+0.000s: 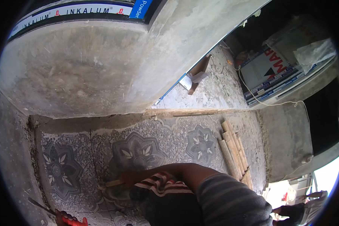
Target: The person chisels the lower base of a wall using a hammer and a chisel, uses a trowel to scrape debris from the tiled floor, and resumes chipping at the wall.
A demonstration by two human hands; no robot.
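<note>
My right hand (129,179) reaches in from the right, over my knee, low above the patterned floor tiles (139,145). Its fingers close around a short wooden-handled tool (113,183), whose pale end points left beside a tile joint; its exact kind is unclear. At the lower left edge, my left hand (66,218) is partly cut off by the frame. It wraps around a red-handled tool (80,221) with a long dark blade (41,205) angled towards the side wall. My arm and knee hide some of the tiles.
Several wooden poles (233,150) lie on the floor to the right. A bare plaster wall (83,71) rises ahead, with a doorway beside it. Cardboard scraps (196,77), wrapped panels (271,67) and a pale cord (267,104) are beyond. Another person (305,209) stands at far right.
</note>
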